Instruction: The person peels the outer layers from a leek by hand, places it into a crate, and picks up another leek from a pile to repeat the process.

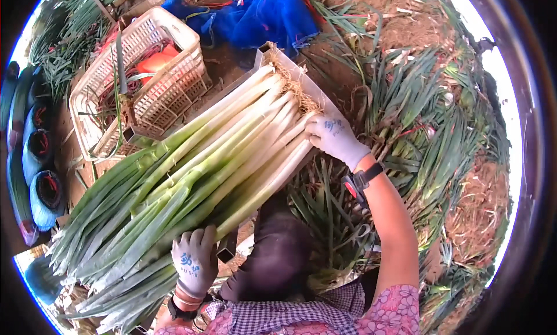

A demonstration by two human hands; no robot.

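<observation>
A big bundle of long leeks (220,155) lies slanted across the middle, white stalks and roots at the upper right, green leaves at the lower left. My right hand (333,136), in a grey work glove, presses on the white root ends near a light metal frame (290,65). My left hand (194,258), also gloved, rests on the green part of the bundle near its lower edge. Both hands touch the leeks; neither lifts them.
A cream plastic basket (174,74) with an orange thing inside stands at the upper left. Blue netting (261,15) lies at the top. Rolls of blue bags (40,190) line the left rim. Cut green leaves and dry husks (429,120) cover the ground on the right.
</observation>
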